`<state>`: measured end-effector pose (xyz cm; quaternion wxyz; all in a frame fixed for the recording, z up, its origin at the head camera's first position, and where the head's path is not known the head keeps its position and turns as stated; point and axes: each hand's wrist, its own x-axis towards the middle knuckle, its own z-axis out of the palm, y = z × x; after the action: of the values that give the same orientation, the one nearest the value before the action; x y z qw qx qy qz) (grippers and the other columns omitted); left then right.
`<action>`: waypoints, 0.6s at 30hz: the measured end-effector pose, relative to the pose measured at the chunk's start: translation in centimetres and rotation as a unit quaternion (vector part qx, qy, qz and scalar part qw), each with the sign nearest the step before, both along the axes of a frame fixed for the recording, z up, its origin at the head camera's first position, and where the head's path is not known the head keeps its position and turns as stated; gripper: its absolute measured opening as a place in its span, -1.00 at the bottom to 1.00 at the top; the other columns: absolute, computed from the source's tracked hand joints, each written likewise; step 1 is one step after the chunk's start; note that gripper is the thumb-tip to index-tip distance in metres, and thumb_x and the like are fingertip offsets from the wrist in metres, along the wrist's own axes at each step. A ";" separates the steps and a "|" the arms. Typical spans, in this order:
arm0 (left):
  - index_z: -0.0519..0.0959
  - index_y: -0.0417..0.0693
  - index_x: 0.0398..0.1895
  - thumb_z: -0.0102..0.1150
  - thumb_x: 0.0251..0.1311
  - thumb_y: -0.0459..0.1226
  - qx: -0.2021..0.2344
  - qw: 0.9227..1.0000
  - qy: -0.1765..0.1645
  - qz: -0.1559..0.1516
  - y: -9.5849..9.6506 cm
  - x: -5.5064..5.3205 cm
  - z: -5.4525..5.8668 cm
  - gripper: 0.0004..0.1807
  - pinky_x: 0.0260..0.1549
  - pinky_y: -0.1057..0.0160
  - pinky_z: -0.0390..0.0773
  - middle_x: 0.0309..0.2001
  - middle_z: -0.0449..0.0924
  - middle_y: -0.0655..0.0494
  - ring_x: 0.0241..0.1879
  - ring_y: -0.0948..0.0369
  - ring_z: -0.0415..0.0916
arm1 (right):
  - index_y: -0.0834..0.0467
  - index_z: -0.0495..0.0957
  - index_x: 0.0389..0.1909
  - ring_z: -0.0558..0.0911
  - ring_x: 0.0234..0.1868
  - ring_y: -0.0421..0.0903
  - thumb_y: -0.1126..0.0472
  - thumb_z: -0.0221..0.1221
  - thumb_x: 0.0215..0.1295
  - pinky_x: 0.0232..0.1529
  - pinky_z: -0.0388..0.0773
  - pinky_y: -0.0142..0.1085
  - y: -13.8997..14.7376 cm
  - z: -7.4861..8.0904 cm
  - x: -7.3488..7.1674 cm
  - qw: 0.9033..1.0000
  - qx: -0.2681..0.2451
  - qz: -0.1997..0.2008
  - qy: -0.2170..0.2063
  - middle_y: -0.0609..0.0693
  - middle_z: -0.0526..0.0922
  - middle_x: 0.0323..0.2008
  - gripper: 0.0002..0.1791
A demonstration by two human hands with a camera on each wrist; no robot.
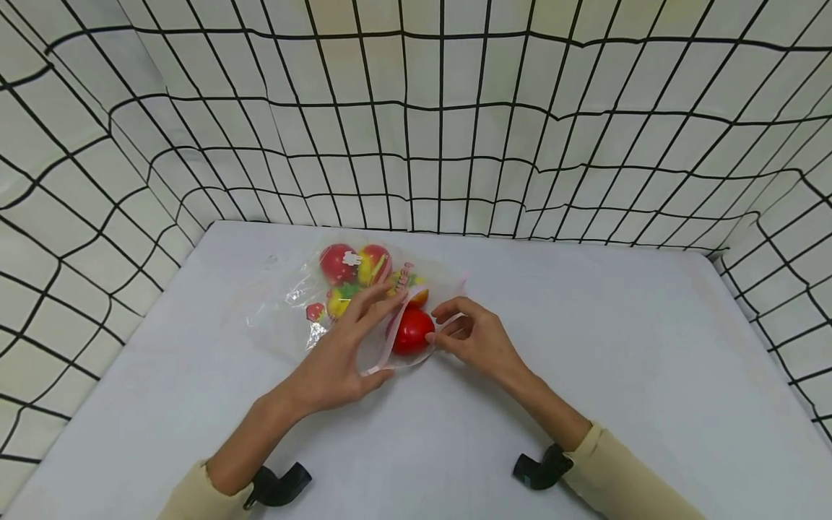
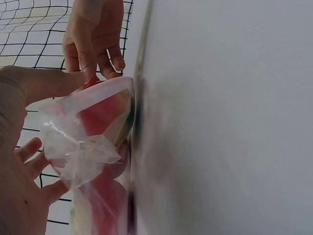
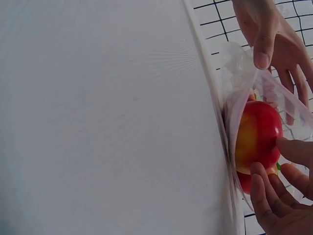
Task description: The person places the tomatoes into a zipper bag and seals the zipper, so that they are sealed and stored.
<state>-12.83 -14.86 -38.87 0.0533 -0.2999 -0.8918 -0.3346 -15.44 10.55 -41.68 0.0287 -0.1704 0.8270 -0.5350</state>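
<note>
A clear plastic bag (image 1: 282,318) with a pale pink rim and printed pictures lies on the white table, its mouth towards the right. My left hand (image 1: 328,368) spans the mouth, fingers over the top of the bag and thumb at the near edge. Just inside the mouth sits a glossy red apple (image 1: 412,332); the right wrist view shows a yellow patch on this apple (image 3: 257,132). From the right, my right hand (image 1: 484,343) touches its side with thumb and fingertips. Deeper in the bag are a red round fruit (image 1: 334,266) and a red-yellow fruit (image 1: 377,261), seen through plastic.
White table (image 1: 624,361) extends around the bag on both sides. Black netting (image 1: 442,130) over pale walls rises behind the far edge and along both sides. Black curved wrist mounts (image 1: 279,485) stick out at both sleeves.
</note>
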 end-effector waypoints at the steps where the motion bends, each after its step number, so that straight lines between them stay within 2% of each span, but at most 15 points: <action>1: 0.16 0.34 0.65 0.72 -0.20 -0.24 -0.006 1.000 -0.001 0.004 -0.1 0.2 0.0 0.28 0.14 -0.06 0.72 0.62 0.11 0.04 0.62 0.04 0.10 | 0.17 0.63 0.05 0.80 -0.18 -0.01 0.30 0.44 0.23 -0.23 0.76 -0.41 0.0 0.0 0.0 1.000 -0.005 0.003 -0.003 0.13 0.72 -0.01 -0.63; 5: 0.20 0.34 0.63 0.76 -0.26 -0.16 -0.028 0.999 0.017 0.016 -0.6 0.8 -0.1 0.29 0.13 -0.03 0.74 0.58 0.18 0.05 0.55 0.05 0.21 | 0.20 0.63 0.04 0.82 -0.15 0.02 0.33 0.43 0.23 -0.19 0.78 -0.39 0.0 0.1 0.0 0.999 -0.022 0.008 -0.024 0.16 0.72 0.00 -0.64; 10: 0.23 0.37 0.61 0.78 -0.32 -0.04 -0.074 0.996 0.040 0.035 -1.2 1.7 -0.1 0.29 0.13 0.00 0.74 0.52 0.27 0.09 0.48 0.12 0.27 | 0.20 0.63 0.04 0.82 -0.11 0.01 0.30 0.41 0.28 -0.14 0.78 -0.37 0.6 0.7 -0.1 0.999 -0.007 -0.007 -0.039 0.15 0.73 0.02 -0.67; 14: 0.29 0.37 0.56 0.77 -0.29 -0.03 -0.096 0.993 0.036 0.050 -1.5 2.3 -0.1 0.22 0.17 -0.04 0.72 0.47 0.33 0.11 0.46 0.12 0.29 | 0.17 0.64 0.02 0.81 -0.10 -0.01 0.23 0.42 0.29 -0.21 0.75 -0.40 1.6 0.9 -0.4 0.999 0.011 -0.022 -0.027 0.12 0.74 -0.01 -0.68; 18: 0.40 0.25 0.45 0.77 -0.27 -0.05 -0.101 0.993 0.038 0.047 -1.7 2.5 -0.2 0.09 0.21 0.01 0.70 0.41 0.38 0.13 0.42 0.15 0.35 | 0.16 0.64 0.02 0.78 -0.09 -0.03 0.22 0.42 0.30 -0.14 0.73 -0.38 2.3 0.9 -1.0 0.999 0.026 -0.036 0.000 0.09 0.73 -0.01 -0.69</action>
<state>-10.37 -16.53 -39.04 0.0728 -0.2738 -0.9315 -0.2282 -16.42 12.86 -40.74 0.0142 -0.1393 0.8464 -0.5139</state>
